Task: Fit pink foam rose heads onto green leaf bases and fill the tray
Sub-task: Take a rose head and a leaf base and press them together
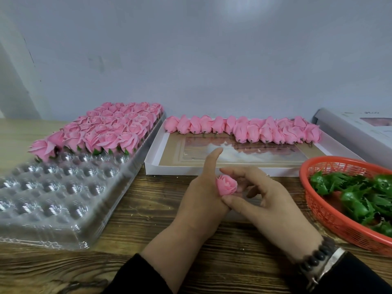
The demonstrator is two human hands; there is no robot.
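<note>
Pink rose head [226,185] sits between my two hands, low in the middle, above the wooden table [148,219]. My left hand [201,194] holds it from the left side, fingers curled under it and the pointer finger sticking up. My right hand [261,198] comes in from the right, and its thumb and fingers pinch at the bottom of the rose. The rose opens up toward me, so its bottom end points down and away, into my hands. I cannot see a green leaf base on it, because my fingers hide that part. I think the next move is to the left, since the clear tray [63,209] lies that way and my left hand is nearer to it. The tray's far half is full of finished roses [110,128]; I cannot count them well, but the near cups are bare. One white box [161,164] holds about twenty loose rose heads [244,128] in a row. One red basket [331,213] on the right holds a pile of green leaf bases [360,198], too tangled to count.
</note>
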